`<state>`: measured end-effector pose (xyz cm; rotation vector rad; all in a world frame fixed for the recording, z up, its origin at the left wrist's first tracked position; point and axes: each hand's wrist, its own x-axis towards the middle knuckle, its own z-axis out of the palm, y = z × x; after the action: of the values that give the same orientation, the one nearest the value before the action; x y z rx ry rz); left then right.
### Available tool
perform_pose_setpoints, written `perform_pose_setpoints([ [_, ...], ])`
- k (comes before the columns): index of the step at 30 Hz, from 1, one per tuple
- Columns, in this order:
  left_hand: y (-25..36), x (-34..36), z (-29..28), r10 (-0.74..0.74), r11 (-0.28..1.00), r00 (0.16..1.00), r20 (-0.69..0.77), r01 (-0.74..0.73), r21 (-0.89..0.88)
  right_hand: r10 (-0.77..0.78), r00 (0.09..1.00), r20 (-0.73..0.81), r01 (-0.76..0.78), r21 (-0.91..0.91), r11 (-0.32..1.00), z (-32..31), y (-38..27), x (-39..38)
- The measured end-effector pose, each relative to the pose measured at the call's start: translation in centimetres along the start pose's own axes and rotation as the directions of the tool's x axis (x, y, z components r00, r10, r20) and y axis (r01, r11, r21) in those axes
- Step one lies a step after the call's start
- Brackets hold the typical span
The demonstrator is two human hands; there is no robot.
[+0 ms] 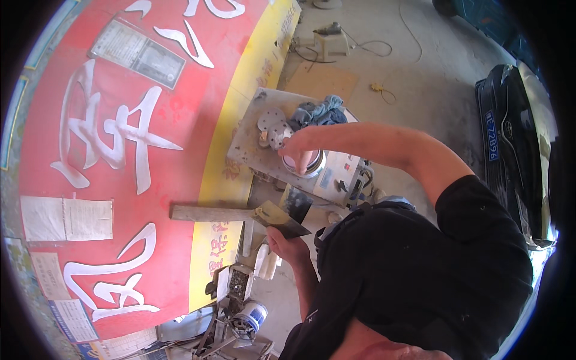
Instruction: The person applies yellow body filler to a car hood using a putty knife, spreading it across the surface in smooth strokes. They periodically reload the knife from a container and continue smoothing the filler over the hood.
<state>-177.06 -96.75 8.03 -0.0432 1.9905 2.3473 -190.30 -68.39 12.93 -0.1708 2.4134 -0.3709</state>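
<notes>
My right hand [298,147] reaches over a small grey work table [247,141], fingers bunched and pointing down into a round open tin [314,170] with pale pink contents. Whether the fingers hold anything is hidden. Lower down, my left hand [283,243] grips a dark flat scraper blade [281,217], held level near the table's front edge, with a second dark blade [298,203] behind it. Grey sanding discs [271,124] and a crumpled blue rag [321,111] lie on the table beyond the tin.
A wooden plank [210,213] juts out to the left of the scraper. A red and yellow banner wall [108,150] fills the left. A dark car [510,132] stands at right. A power tool [330,39] and cardboard [321,81] lie on the concrete floor; cans and clutter [246,315] sit below.
</notes>
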Motion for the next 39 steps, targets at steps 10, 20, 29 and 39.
perform_pose_setpoints([
  [10,-0.7,-0.1,-0.8,-0.012,0.99,1.0,0.002,0.012,-0.139,0.065,0.992,-0.107,-0.075,-0.096,0.993,2.7,-0.8,0.8],
  [20,-1.8,0.0,-1.7,0.041,0.989,0.999,0.022,-0.037,-0.146,-0.044,0.989,-0.14,0.015,-0.203,0.979,3.5,0.0,2.2],
  [29,-1.5,0.1,-2.4,0.015,0.965,1.0,-0.022,-0.02,-0.262,-0.16,0.966,-0.205,0.081,-0.35,0.933,1.1,0.6,1.4],
  [39,-2.9,0.1,-4.1,-0.003,0.949,0.999,-0.041,-0.01,-0.316,-0.095,0.987,-0.129,0.027,-0.448,0.893,1.3,-0.9,1.1],
])
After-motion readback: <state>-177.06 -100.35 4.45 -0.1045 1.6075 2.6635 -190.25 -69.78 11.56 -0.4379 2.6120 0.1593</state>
